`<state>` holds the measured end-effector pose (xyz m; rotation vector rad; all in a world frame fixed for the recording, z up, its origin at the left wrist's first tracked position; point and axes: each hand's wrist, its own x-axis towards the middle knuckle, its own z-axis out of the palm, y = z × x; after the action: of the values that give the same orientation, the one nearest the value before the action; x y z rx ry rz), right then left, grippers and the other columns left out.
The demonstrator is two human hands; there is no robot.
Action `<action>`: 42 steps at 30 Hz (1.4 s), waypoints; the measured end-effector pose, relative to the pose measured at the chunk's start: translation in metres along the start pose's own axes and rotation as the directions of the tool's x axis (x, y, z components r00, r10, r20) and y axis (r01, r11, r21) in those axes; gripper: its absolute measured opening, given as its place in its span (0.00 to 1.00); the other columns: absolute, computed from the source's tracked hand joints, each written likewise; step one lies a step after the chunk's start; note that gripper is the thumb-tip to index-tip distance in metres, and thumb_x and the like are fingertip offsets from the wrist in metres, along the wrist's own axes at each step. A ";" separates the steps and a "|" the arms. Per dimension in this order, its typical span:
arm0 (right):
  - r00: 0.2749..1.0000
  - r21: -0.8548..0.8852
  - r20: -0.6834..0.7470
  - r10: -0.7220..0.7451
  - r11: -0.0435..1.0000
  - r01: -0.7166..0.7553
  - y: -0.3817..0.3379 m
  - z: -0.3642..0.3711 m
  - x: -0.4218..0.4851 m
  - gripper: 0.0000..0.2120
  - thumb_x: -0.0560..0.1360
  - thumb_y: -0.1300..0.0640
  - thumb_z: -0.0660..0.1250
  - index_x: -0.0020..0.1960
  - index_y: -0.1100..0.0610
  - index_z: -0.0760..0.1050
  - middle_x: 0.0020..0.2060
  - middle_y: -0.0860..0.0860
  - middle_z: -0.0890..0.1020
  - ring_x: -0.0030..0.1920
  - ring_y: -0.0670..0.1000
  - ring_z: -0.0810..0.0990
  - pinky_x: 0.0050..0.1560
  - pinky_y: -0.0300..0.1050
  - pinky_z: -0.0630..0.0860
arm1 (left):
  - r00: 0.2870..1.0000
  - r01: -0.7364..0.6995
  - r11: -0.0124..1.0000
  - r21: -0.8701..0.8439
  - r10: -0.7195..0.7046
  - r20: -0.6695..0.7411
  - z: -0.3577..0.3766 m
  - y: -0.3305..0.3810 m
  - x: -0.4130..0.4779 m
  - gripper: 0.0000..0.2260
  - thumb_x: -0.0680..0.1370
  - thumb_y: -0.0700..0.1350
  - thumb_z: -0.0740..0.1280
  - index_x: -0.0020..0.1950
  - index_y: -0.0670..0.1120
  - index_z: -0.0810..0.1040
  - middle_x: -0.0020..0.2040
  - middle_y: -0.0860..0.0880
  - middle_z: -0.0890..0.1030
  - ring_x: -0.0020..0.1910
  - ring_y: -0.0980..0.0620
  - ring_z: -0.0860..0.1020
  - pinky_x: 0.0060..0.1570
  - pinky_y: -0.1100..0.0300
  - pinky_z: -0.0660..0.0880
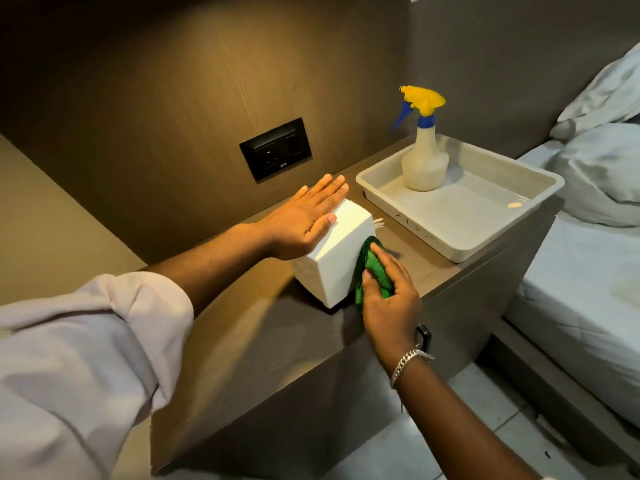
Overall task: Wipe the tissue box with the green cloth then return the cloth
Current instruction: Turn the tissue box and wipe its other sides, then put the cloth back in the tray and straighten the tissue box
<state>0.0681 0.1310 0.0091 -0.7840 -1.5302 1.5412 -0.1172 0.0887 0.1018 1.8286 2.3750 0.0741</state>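
Note:
A white tissue box (332, 251) lies tipped on the brown bedside table (263, 327), with a bit of tissue sticking out at its far right end. My left hand (304, 220) rests flat, fingers straight, on the box's upper left face and holds it steady. My right hand (388, 299) presses a bunched green cloth (372, 268) against the box's right face. The fingers cover much of the cloth.
A shallow beige tray (464, 209) stands at the table's far right with a spray bottle (424, 157) in its back corner. A black wall socket (275, 148) is behind the box. A bed with white pillows (595, 174) borders the table on the right.

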 end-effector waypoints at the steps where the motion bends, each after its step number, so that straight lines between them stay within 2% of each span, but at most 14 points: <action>1: 1.000 -0.010 0.009 0.017 1.000 -0.017 -0.002 0.006 -0.006 0.22 0.75 0.61 0.67 0.65 0.43 0.72 0.61 0.43 0.72 0.60 0.44 0.72 0.41 0.22 0.74 | 1.000 0.004 1.000 -0.004 -0.004 -0.002 0.000 0.000 0.000 0.28 0.80 0.56 0.44 0.78 0.50 0.42 0.79 0.50 0.40 0.77 0.52 0.36 0.75 0.49 0.37; 3: 0.998 -0.004 0.048 0.029 1.000 -0.029 -0.004 0.017 -0.026 0.23 0.75 0.59 0.67 0.66 0.41 0.70 0.63 0.44 0.70 0.60 0.44 0.72 0.39 0.25 0.75 | 1.000 0.001 1.000 -0.009 -0.001 -0.005 0.000 -0.001 0.000 0.28 0.80 0.55 0.44 0.78 0.50 0.42 0.79 0.50 0.41 0.77 0.52 0.37 0.75 0.49 0.37; 8: 0.983 0.057 0.185 -0.004 0.998 -0.006 -0.017 0.021 -0.055 0.23 0.74 0.64 0.67 0.65 0.45 0.74 0.64 0.48 0.70 0.64 0.46 0.72 0.58 0.44 0.79 | 1.000 0.004 1.000 -0.017 -0.004 0.007 0.000 -0.002 0.000 0.28 0.79 0.56 0.44 0.78 0.51 0.42 0.79 0.50 0.40 0.76 0.52 0.36 0.75 0.48 0.37; 10: 0.956 0.041 0.293 -0.011 0.999 -0.001 -0.026 0.010 -0.053 0.23 0.74 0.65 0.67 0.65 0.47 0.74 0.63 0.49 0.72 0.62 0.44 0.73 0.58 0.41 0.78 | 1.000 0.009 0.999 -0.033 -0.008 0.007 -0.001 0.000 -0.001 0.28 0.79 0.56 0.44 0.78 0.51 0.41 0.79 0.51 0.39 0.76 0.53 0.35 0.75 0.48 0.37; 12: 0.899 0.026 0.438 -0.001 1.000 -0.012 -0.036 -0.006 -0.046 0.22 0.74 0.66 0.67 0.63 0.47 0.76 0.61 0.49 0.75 0.60 0.42 0.74 0.57 0.35 0.76 | 1.000 0.015 0.999 -0.040 -0.014 0.004 -0.002 0.001 -0.001 0.28 0.79 0.57 0.43 0.77 0.52 0.41 0.79 0.51 0.38 0.76 0.53 0.34 0.75 0.47 0.37; 17: 0.660 -0.002 0.737 0.146 0.977 -0.214 -0.073 -0.075 0.020 0.20 0.74 0.65 0.67 0.61 0.47 0.78 0.58 0.47 0.82 0.58 0.51 0.80 0.57 0.48 0.80 | 0.990 0.136 0.987 -0.080 -0.137 -0.015 0.001 0.003 -0.003 0.28 0.79 0.59 0.44 0.77 0.53 0.41 0.79 0.52 0.39 0.76 0.54 0.35 0.74 0.47 0.36; 19: 0.593 -0.058 0.798 0.105 0.993 -0.099 -0.094 -0.111 0.069 0.20 0.74 0.64 0.67 0.61 0.45 0.78 0.57 0.44 0.82 0.57 0.48 0.81 0.54 0.45 0.81 | 0.963 0.253 0.948 -0.193 -0.266 -0.049 0.007 0.007 -0.006 0.28 0.80 0.58 0.48 0.77 0.53 0.44 0.80 0.51 0.43 0.77 0.53 0.38 0.74 0.45 0.39; 20: 0.569 -0.110 0.820 0.068 0.993 0.039 -0.105 -0.126 0.099 0.21 0.74 0.65 0.67 0.62 0.45 0.78 0.56 0.43 0.83 0.57 0.47 0.81 0.54 0.43 0.80 | 0.932 0.322 0.906 -0.274 -0.354 -0.078 0.010 0.012 -0.006 0.27 0.81 0.58 0.50 0.78 0.52 0.47 0.80 0.51 0.46 0.77 0.51 0.40 0.74 0.43 0.40; 22: 0.620 -0.214 0.784 -0.021 0.929 0.303 -0.112 -0.141 0.143 0.21 0.74 0.65 0.67 0.62 0.46 0.77 0.56 0.42 0.83 0.57 0.44 0.80 0.58 0.41 0.78 | 0.883 0.404 0.864 -0.300 -0.454 -0.119 0.012 0.019 -0.017 0.26 0.81 0.57 0.52 0.78 0.52 0.50 0.80 0.51 0.48 0.78 0.49 0.41 0.73 0.40 0.40; 25: 0.608 -0.405 0.792 -0.051 0.701 0.587 -0.096 -0.145 0.215 0.21 0.74 0.64 0.67 0.63 0.47 0.77 0.61 0.48 0.80 0.60 0.48 0.78 0.63 0.45 0.74 | 0.783 0.546 0.794 -0.268 -0.597 -0.175 0.021 0.045 -0.015 0.26 0.82 0.56 0.49 0.78 0.50 0.49 0.80 0.50 0.47 0.78 0.48 0.39 0.72 0.38 0.39; 28: 0.445 -0.398 0.896 -0.009 0.428 0.811 -0.054 -0.127 0.254 0.19 0.75 0.59 0.67 0.65 0.50 0.75 0.64 0.51 0.78 0.64 0.55 0.75 0.65 0.49 0.72 | 0.694 0.670 0.712 -0.210 -0.701 -0.162 0.024 0.068 -0.009 0.27 0.81 0.57 0.46 0.78 0.49 0.46 0.80 0.50 0.45 0.78 0.48 0.40 0.73 0.38 0.39; 31: 0.365 -0.396 0.917 0.160 0.266 0.879 -0.009 -0.112 0.266 0.22 0.77 0.50 0.62 0.71 0.44 0.65 0.75 0.51 0.63 0.75 0.60 0.58 0.71 0.60 0.63 | 0.615 0.752 0.632 -0.189 -0.775 -0.145 0.027 0.084 -0.002 0.29 0.80 0.60 0.45 0.78 0.50 0.44 0.80 0.50 0.42 0.78 0.47 0.40 0.73 0.39 0.39; 36: 0.277 -0.447 0.806 0.524 0.230 0.865 0.024 -0.101 0.275 0.39 0.73 0.34 0.57 0.75 0.39 0.36 0.77 0.47 0.34 0.75 0.60 0.31 0.69 0.75 0.43 | 0.496 0.820 0.546 -0.170 -0.827 -0.264 0.044 0.098 0.004 0.33 0.77 0.65 0.41 0.78 0.51 0.45 0.80 0.50 0.45 0.78 0.46 0.43 0.72 0.38 0.39; 42: 0.202 -0.372 0.753 0.626 0.151 0.916 0.009 -0.092 0.272 0.44 0.74 0.35 0.58 0.75 0.46 0.32 0.76 0.55 0.32 0.73 0.65 0.29 0.71 0.67 0.37 | 0.363 0.848 0.493 -0.195 -0.809 -0.463 0.046 0.124 0.012 0.31 0.77 0.60 0.44 0.77 0.48 0.55 0.79 0.47 0.57 0.78 0.46 0.52 0.73 0.35 0.41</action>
<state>0.0167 0.4133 0.0238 0.2928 -3.7097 0.0654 0.0054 0.1302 0.0710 0.3543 3.4132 0.3860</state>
